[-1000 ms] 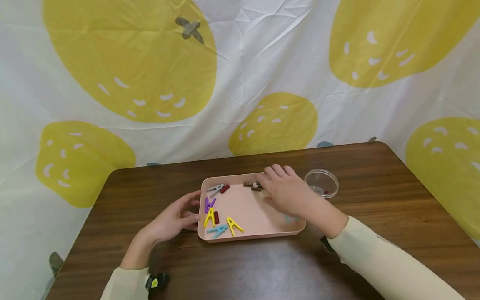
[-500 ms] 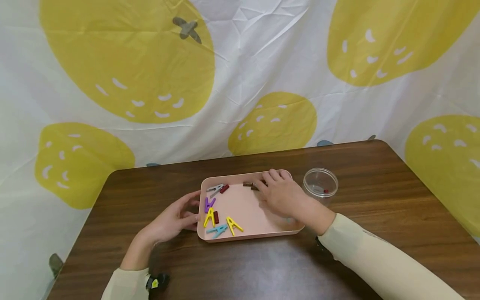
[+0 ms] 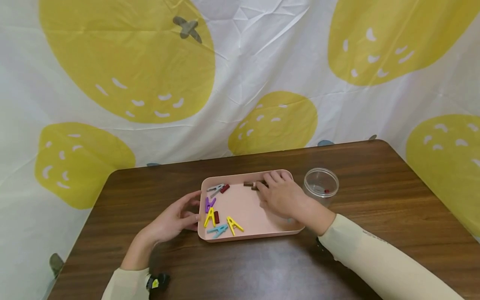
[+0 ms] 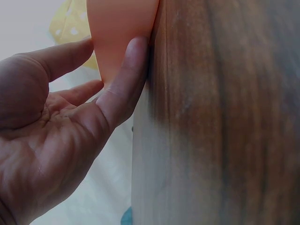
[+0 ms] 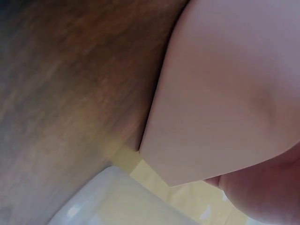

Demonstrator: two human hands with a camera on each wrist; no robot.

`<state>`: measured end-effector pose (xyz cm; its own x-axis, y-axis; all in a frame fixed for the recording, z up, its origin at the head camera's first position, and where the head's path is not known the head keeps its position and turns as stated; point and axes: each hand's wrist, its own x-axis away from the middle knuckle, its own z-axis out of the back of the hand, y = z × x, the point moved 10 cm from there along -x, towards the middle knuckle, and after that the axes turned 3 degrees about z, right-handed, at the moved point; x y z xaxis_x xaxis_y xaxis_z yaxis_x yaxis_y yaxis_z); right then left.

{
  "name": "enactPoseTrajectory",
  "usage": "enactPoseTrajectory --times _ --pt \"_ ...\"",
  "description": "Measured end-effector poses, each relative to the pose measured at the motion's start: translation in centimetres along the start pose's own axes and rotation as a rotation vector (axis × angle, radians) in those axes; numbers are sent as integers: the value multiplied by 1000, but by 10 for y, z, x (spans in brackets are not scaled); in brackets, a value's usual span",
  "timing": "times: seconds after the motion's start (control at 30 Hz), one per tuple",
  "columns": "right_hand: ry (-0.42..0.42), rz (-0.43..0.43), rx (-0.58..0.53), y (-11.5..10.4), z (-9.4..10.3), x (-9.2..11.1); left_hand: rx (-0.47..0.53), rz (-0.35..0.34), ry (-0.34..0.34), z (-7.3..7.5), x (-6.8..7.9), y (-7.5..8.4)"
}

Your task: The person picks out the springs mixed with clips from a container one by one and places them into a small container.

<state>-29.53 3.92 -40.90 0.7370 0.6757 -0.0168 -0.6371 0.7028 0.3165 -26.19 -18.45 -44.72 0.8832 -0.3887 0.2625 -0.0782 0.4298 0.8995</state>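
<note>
In the head view, my left hand (image 3: 174, 218) touches the left end wall of a shallow pink tray (image 3: 243, 208), its fingertips against the wall in the left wrist view. My right hand (image 3: 285, 198) reaches over the right wall into the tray. Its fingers are at small brown ribbed pieces (image 3: 248, 183) near the back wall. The hand covers part of them, so a grip cannot be made out. Along the tray's left side lie grey (image 3: 216, 190), purple (image 3: 209, 204), yellow (image 3: 234, 225) and light blue (image 3: 218, 230) clothespins, with small dark red pieces (image 3: 224, 188) among them.
A clear round jar (image 3: 321, 183) stands right of the tray, close to my right wrist, with a small red piece inside. The tray rests on a dark wooden table (image 3: 240, 266). A fruit-print curtain (image 3: 225, 141) hangs behind the table.
My right hand has lowered a little and shifted back and left over the brown pieces during the first half second, then stays nearly still. The left hand keeps its place at the tray.
</note>
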Motion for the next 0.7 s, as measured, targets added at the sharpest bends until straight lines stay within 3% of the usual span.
enactPoseTrajectory --times 0.27,0.7 --pt "-10 11 -7 -2 1 0 1 4 5 0 1 2" --pt "102 61 -2 -9 7 -3 -7 -4 0 0 0 0"
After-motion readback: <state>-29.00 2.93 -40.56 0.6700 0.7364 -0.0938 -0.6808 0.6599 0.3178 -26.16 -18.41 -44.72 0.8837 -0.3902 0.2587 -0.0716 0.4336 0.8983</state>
